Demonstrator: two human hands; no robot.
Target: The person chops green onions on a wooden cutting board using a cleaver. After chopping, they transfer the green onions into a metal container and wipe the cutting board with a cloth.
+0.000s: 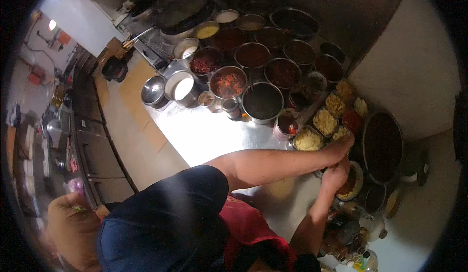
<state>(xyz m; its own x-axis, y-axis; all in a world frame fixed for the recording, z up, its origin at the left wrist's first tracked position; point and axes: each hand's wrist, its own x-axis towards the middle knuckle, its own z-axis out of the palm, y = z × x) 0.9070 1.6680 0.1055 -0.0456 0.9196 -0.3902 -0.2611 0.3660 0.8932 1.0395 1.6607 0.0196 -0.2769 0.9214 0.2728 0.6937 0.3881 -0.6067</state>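
Observation:
My left hand [343, 147] reaches over a small container of pale yellow chopped food [339, 133] and hides part of it. Just below it, my right hand [335, 177] is at the left rim of a pale round bowl [359, 177] with reddish-brown and yellow contents. The two hands meet or overlap at the wrist and fingers. Their fingers are blurred and partly hidden, so what they hold does not show. More tubs of yellow chopped food [308, 139] and one of red food [352, 121] stand beside my left hand.
Many round metal pots [262, 102] of dark and red sauces stand on the shiny metal counter [219, 133]. A large oval vessel [383, 147] is beyond the tubs. Bottles and jars [349, 231] stand below my right hand. A person in tan clothing [73, 231] is behind, at lower left.

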